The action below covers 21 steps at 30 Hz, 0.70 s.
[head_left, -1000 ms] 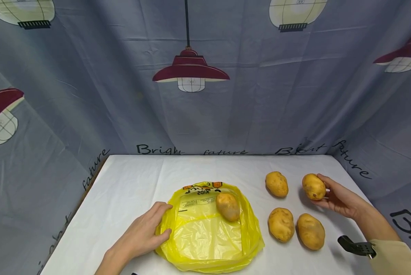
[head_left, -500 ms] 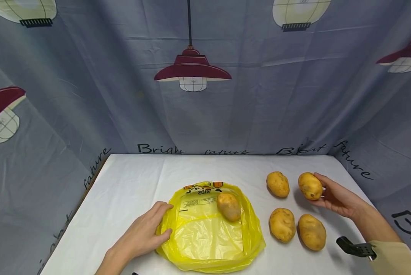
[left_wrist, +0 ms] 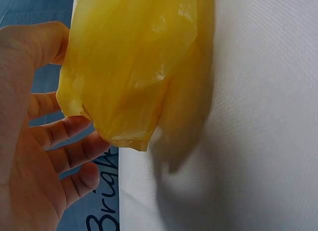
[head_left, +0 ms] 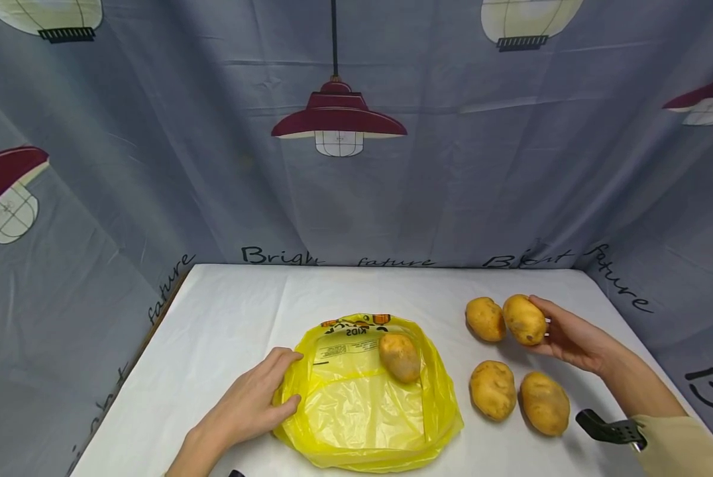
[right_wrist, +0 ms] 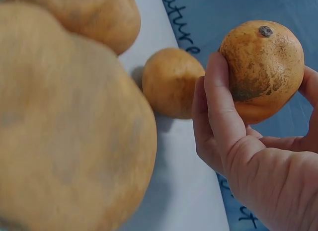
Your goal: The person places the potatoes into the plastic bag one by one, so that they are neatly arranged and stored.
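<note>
My left hand rests at the left side of a yellow plastic bag, thumb and index fingertips overlapping its rim. In the left wrist view, the spread fingers lie loosely against the bag's outside. The bag's mouth stands wide, and one potato lies inside toward its right. My right hand grips another potato between thumb and fingers, raised above the table. In the right wrist view, this held potato shows a dark spot on its end.
Three loose potatoes lie right of the bag: a far one, a near one and one closest to the sleeve. A white cloth covers the table. Grey curtains with printed lamps stand behind and at both sides.
My right hand has moved left with its potato, which now comes right beside the far loose potato in the head view. The left hand has stayed at the bag. The head view has shifted slightly.
</note>
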{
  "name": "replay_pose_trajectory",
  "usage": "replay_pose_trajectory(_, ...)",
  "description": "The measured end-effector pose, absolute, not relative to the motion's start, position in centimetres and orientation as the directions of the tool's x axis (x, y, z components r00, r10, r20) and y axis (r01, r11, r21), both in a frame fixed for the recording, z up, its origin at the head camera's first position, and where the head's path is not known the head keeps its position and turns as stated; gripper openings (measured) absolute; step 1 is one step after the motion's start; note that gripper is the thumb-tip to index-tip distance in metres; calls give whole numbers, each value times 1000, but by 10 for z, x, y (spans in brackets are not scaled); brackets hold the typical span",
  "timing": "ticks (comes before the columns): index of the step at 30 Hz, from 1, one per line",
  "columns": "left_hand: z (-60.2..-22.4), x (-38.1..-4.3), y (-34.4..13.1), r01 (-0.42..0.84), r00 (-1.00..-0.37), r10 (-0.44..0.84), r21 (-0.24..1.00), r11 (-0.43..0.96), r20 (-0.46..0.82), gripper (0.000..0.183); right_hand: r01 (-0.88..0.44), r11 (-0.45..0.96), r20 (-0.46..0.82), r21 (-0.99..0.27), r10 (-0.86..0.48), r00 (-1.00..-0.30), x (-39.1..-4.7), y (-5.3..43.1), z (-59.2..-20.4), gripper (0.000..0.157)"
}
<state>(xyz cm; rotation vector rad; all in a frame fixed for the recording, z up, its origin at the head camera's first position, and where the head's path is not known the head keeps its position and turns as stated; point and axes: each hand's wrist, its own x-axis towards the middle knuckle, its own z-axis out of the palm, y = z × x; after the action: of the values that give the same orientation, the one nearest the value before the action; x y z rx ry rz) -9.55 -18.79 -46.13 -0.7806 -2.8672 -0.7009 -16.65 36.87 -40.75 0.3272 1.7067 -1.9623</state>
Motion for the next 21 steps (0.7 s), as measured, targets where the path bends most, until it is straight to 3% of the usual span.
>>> replay_pose_trajectory(4,-461,-96,-188,505,-863,461,409,760,208,57,498,-51,-472,-866,-252,-845,-166,359,-403,66)
replay_pose_trajectory(12,-461,-95,-188,511,-859,463,409,756,217,57,438,-5,-409,-899,-345,-845,-162,338,-391,41)
replay_pose_trajectory(21,-462,-95,-189,504,-863,459,414,758,211,57,412,24,-380,-911,-438,-815,-160,315,-383,49)
